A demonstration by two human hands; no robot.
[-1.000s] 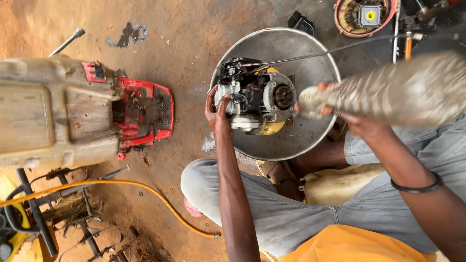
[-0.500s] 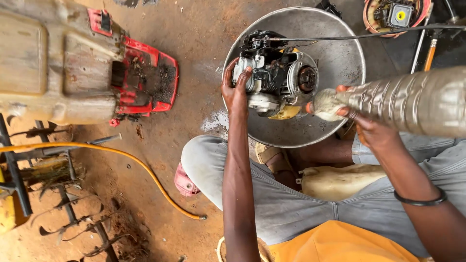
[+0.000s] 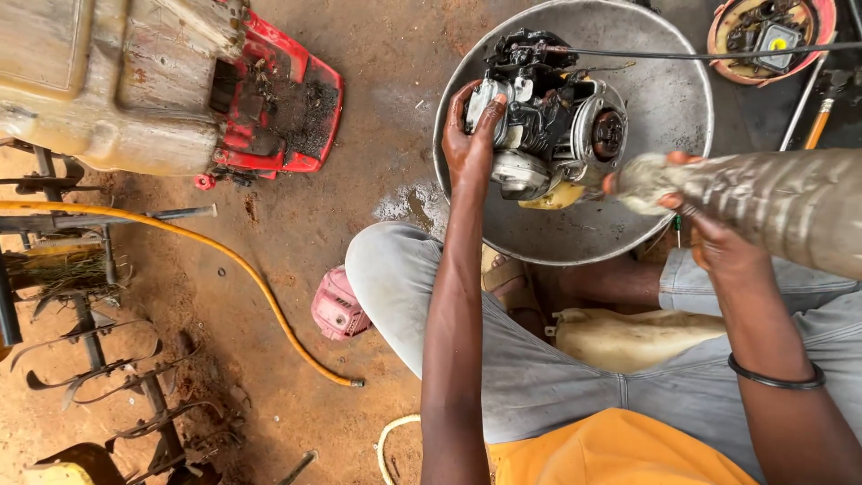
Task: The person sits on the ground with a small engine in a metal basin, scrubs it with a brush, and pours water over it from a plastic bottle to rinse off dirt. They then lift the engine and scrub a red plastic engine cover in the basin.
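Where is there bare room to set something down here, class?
Free: dirt floor between red housing and metal basin; basin's right side. Crowded: basin centre, where left hand grips engine and right hand tilts bottle.

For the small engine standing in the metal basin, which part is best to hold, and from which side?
Grip the small engine by its boxy left end, coming from the left, as the left hand does. That end looks blocky enough for fingers to wrap. The round flywheel side faces right, where the right hand tips a plastic bottle, above the metal basin.
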